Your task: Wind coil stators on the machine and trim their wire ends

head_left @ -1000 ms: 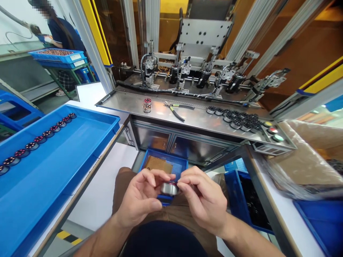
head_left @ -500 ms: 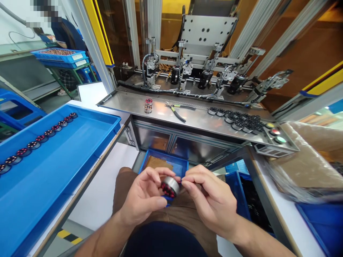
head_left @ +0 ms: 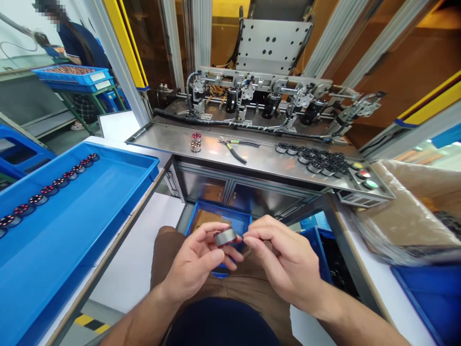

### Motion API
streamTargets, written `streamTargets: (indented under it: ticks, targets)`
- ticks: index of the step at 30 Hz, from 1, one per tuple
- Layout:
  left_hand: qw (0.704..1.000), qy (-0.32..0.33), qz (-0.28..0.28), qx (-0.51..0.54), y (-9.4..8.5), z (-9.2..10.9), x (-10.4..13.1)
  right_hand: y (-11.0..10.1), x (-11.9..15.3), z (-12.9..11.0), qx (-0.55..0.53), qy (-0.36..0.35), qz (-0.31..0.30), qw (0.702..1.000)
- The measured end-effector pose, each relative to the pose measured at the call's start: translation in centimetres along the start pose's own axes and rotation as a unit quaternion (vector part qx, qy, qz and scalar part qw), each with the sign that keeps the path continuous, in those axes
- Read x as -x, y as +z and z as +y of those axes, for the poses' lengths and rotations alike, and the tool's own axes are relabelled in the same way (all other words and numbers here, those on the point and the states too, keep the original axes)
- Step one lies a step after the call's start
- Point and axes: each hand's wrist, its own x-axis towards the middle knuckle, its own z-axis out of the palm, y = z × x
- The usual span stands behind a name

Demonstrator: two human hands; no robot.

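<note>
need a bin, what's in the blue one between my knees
A brown sheet lies in the blue bin; anything beneath is hidden, and the left hand and metal part cover some of the bin.

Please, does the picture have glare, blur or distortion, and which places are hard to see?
Head view: soft glare on the metal shelf and shine on the plastic wrap; head view: yellow posts lean outward, likely lens distortion; head view: the ring looks slightly soft, and whether the right hand pinches something is unclear; head view: black parts merge in shadow.
</note>
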Motion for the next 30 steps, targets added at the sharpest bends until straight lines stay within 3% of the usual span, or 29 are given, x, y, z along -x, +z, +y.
streamTargets:
  ticks: [3,5,7,9,11,17,24,30]
  targets:
    - [0.997,0.068,0.022,0.030,-0.1,0.2,-0.2,0.2,-0.2,-0.1,-0.029,0.025,0.008,0.999]
    - [0.996,0.068,0.024,0.049,-0.4,0.2,-0.6,0.2,-0.4,0.0,-0.050,0.008,-0.007,0.999]
    - [0.998,-0.017,-0.012,0.054,-0.8,0.0,-0.9,0.1,-0.5,0.1,-0.063,-0.025,-0.029,0.997]
    - [0.983,-0.144,-0.100,0.061,-1.2,-0.4,-1.1,0.0,-0.5,0.3,-0.073,-0.051,-0.043,0.995]
    - [0.965,-0.200,-0.156,0.071,-1.4,-0.7,-1.0,-0.1,-0.5,0.4,-0.076,-0.063,-0.042,0.994]
    - [0.997,-0.045,-0.064,0.006,-0.7,-0.4,-0.6,0.0,-0.3,0.3,-0.050,-0.009,-0.004,0.999]
    - [0.992,0.108,0.011,-0.057,-0.4,-0.8,-0.5,0.4,-0.3,0.3,-0.059,0.001,0.013,0.998]
    - [0.986,0.127,0.030,-0.102,-0.6,-1.0,-0.5,0.5,-0.1,0.8,-0.062,-0.033,0.033,0.997]
